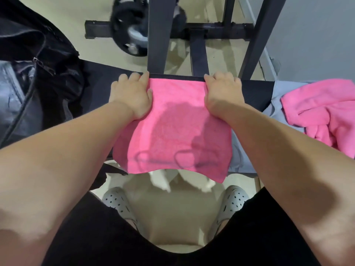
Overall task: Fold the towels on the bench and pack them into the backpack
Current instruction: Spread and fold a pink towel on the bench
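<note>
Head view: left hand [132,95], right hand [222,93] grip pink towel [172,127] at bench [253,93] far edge. Crumpled towels [322,116], backpack [38,73] packing outstanding.

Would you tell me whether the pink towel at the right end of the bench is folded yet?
Not folded: that towel lies crumpled, with loose bunches and wrinkles, on a grey cloth.
</note>
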`<action>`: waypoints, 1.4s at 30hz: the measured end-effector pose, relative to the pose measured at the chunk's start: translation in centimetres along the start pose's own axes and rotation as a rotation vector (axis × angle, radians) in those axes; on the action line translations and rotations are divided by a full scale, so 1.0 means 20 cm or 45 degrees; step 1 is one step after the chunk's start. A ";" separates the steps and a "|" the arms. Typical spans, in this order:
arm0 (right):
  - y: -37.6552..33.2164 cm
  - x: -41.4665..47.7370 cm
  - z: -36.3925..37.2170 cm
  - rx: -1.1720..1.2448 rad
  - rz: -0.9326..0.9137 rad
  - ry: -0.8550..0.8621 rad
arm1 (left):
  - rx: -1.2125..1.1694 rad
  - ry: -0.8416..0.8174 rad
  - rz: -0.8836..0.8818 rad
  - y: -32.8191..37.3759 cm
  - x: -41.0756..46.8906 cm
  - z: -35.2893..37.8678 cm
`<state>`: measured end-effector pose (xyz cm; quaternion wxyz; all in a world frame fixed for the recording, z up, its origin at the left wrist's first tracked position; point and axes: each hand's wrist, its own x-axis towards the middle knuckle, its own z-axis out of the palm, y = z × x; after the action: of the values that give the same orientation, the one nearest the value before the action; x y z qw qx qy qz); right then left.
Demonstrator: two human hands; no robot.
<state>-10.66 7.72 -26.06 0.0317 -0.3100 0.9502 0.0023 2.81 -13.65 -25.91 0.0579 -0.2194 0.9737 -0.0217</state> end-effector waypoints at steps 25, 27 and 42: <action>0.09 0.12 -0.35 0.072 0.059 0.379 | -0.201 0.571 -0.096 0.02 0.14 -0.35; 0.11 0.10 -0.36 0.093 0.039 0.377 | -0.228 0.542 -0.068 0.01 0.12 -0.36; 0.08 -0.53 -0.08 0.432 -0.364 0.168 | -0.403 0.414 0.344 -0.26 -0.43 0.02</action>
<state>-3.14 15.26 -23.85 0.0211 -0.4312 0.8834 -0.1823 12.78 -14.69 -25.14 -0.1320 -0.0872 0.9819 0.1040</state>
